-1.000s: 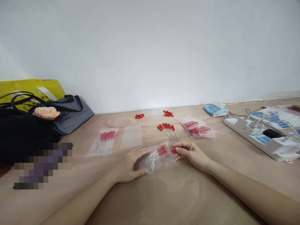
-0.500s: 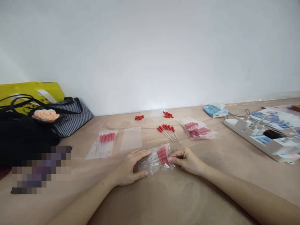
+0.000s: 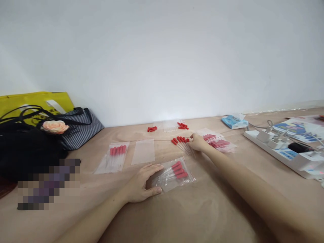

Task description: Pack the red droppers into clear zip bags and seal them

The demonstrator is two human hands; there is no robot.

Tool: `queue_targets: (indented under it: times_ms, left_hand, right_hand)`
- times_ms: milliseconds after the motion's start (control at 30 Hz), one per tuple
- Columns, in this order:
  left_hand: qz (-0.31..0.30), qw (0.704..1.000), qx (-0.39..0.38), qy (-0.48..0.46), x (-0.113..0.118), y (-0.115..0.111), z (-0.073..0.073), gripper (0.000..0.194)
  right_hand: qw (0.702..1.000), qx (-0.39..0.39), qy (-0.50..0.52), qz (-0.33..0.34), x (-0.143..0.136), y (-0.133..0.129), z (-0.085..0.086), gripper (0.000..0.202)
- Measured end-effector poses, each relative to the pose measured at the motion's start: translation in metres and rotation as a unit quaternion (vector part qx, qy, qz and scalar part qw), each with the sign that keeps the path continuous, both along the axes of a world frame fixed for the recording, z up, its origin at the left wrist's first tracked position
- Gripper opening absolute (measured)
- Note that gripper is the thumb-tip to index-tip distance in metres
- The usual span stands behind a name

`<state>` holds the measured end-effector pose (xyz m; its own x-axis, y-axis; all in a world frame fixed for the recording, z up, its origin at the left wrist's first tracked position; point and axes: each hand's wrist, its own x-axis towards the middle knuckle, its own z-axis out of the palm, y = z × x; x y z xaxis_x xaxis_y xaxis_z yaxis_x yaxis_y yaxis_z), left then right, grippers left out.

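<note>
My left hand (image 3: 145,182) rests on the table with thumb and fingers spread, touching the left end of a clear zip bag (image 3: 174,175) that holds several red-capped droppers. Farther back, my right hand (image 3: 198,142) has its fingers together at the rightmost of several loose red-capped droppers (image 3: 180,140); whether it grips that dropper is hard to see. Behind my left hand lies a flat clear bag (image 3: 143,152). Left of that is another bag of droppers (image 3: 116,156). Filled bags (image 3: 217,142) overlap just right of my right hand.
Red caps (image 3: 152,129), thin clear tubes (image 3: 170,126) and more red caps (image 3: 183,126) lie near the wall. A tissue pack (image 3: 235,122) and a power strip (image 3: 275,148) are at right. Striped (image 3: 81,130) and yellow bags (image 3: 37,101) stand at left.
My right hand has let go of the zip bag near my left hand and moved back to the loose droppers. That bag now lies flatter. The view has shifted slightly.
</note>
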<state>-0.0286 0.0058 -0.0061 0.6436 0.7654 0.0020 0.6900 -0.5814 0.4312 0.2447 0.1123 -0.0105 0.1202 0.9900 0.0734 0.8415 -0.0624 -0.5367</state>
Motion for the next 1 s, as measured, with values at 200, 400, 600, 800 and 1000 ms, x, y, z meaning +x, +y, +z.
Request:
queue_targets:
  times_ms: [200, 400, 600, 800, 1000]
  left_hand:
    - [0.008, 1.000, 0.006, 0.001, 0.001, -0.001, -0.002, 0.060]
    - [0.024, 1.000, 0.015, -0.006, 0.002, -0.002, -0.002, 0.056]
    - [0.022, 1.000, 0.021, -0.009, 0.002, -0.001, -0.003, 0.061]
    - [0.021, 1.000, -0.001, -0.002, -0.001, 0.000, -0.001, 0.054]
    - [0.013, 1.000, 0.011, -0.006, -0.001, -0.001, 0.002, 0.057]
  right_hand:
    - [1.000, -0.023, 0.011, 0.010, -0.013, 0.005, 0.002, 0.009]
    - [0.993, -0.009, 0.102, 0.062, 0.006, -0.020, 0.021, 0.014]
    - [0.882, 0.076, 0.455, 0.096, 0.022, -0.071, 0.008, 0.025]
    - [0.833, 0.107, 0.541, 0.040, 0.015, -0.088, -0.013, 0.052]
    - [0.819, 0.056, 0.569, 0.044, 0.008, -0.091, -0.017, 0.051]
